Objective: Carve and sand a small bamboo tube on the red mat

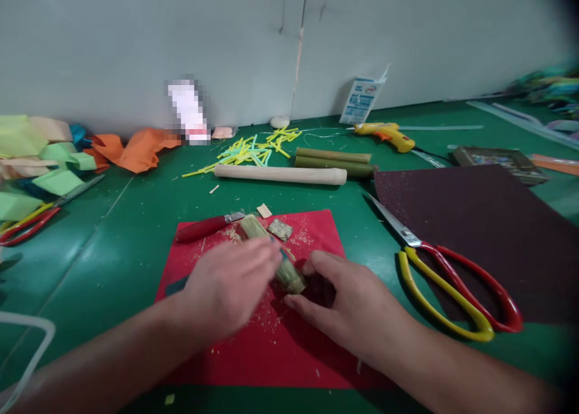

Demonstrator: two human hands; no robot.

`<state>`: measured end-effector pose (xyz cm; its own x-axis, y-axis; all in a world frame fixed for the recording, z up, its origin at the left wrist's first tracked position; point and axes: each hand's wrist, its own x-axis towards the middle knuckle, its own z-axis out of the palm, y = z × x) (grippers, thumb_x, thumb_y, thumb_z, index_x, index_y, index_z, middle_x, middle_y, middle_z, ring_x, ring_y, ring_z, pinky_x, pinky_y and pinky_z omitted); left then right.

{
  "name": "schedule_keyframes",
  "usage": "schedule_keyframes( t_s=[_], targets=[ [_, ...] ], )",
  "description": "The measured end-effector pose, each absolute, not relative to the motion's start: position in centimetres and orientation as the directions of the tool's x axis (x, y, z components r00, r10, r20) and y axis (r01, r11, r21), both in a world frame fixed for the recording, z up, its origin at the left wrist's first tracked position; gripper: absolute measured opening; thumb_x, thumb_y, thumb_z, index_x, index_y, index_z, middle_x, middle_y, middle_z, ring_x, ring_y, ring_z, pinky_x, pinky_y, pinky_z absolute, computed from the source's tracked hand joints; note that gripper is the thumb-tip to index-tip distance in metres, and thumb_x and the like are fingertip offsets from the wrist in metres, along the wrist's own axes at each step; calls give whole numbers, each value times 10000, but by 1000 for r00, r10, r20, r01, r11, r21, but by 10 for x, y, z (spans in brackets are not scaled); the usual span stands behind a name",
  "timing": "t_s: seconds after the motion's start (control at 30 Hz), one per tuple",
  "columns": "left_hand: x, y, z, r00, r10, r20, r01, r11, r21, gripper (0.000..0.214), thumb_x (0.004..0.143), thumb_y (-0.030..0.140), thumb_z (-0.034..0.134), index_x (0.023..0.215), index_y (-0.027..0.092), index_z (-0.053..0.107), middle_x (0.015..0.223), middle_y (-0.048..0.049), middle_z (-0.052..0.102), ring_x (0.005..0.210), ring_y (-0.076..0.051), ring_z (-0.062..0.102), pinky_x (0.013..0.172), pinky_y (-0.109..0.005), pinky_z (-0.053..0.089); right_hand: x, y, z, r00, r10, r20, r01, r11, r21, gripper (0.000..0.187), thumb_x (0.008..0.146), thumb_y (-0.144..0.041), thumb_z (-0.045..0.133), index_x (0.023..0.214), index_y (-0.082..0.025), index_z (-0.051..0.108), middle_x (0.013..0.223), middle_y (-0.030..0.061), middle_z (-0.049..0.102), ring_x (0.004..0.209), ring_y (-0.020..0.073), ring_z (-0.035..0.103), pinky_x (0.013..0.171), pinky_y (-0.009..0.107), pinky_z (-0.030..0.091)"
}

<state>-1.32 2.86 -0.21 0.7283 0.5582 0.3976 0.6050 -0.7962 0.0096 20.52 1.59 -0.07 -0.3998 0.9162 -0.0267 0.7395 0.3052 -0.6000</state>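
A short piece of split bamboo [289,276], greenish and slanted, lies over the red sheet [316,347]. At its near end is my right hand [348,299], thumb and forefinger curled around that end. My left hand [233,275], smeared by motion, lies across the middle of the bamboo with its fingers together. A dark bluish edge shows under those fingertips, too covered to name. Beyond the hands rests a red-handled knife [201,228], its blade close to the bamboo's far end. A small rough grey-green square [280,229] and a pale wood chip [264,210] lie beside it.
Large scissors [418,245] with red and yellow handles lie at right, over a dark brown sheet [461,215]. Behind are a pale wooden rod [280,174], bamboo lengths [332,156], yellow strips [244,153] and a yellow glue gun [386,135]. Orange paper [131,148] lies left.
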Motion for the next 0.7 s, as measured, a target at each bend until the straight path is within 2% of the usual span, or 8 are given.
schedule_keyframes(
  t_s=[0.07,0.23,0.37,0.53,0.63,0.7],
  targets=[
    [-11,26,-2,762,536,363,568,-823,22,343,878,125,392,1172,116,568,1243,-66,577,1196,-191,500,981,-341,467,205,16,0,-412,911,-14,730,321,-603,174,712,-294,629,712,-216,474,673,-31,554,557,108,467,497,225,330],
    [-11,27,-3,694,578,429,645,-764,-12,314,884,134,410,1137,114,594,1182,-79,618,1124,-191,559,964,-340,478,205,16,0,-400,916,-27,748,309,-587,194,719,-326,630,714,-217,469,668,-30,544,555,112,454,495,232,320],
    [-9,27,-5,763,544,349,573,-819,23,338,883,138,392,1171,118,568,1259,-61,565,1198,-197,498,976,-344,472,206,16,-3,-412,910,-55,739,298,-604,180,730,-318,611,719,-218,463,683,-25,544,582,121,464,511,237,327],
    [-11,32,-4,667,597,445,665,-747,6,305,880,138,414,1122,102,595,1160,-85,629,1122,-193,561,973,-355,475,205,17,-4,-388,920,-58,763,285,-580,209,726,-366,616,741,-223,464,683,-31,547,567,123,454,498,242,308],
    [-10,30,-3,758,539,367,568,-823,35,328,869,128,410,1150,113,579,1235,-69,583,1188,-196,507,982,-350,471,205,17,-4,-403,913,-63,750,290,-594,195,727,-335,611,727,-222,452,681,-32,543,577,121,455,508,238,316],
    [-11,31,-3,754,537,378,566,-823,41,319,879,132,406,1142,122,586,1222,-64,593,1177,-178,518,995,-326,460,204,16,-4,-402,914,-62,749,289,-596,199,729,-347,609,732,-223,454,680,-33,545,574,121,455,505,238,314]
  ],
)
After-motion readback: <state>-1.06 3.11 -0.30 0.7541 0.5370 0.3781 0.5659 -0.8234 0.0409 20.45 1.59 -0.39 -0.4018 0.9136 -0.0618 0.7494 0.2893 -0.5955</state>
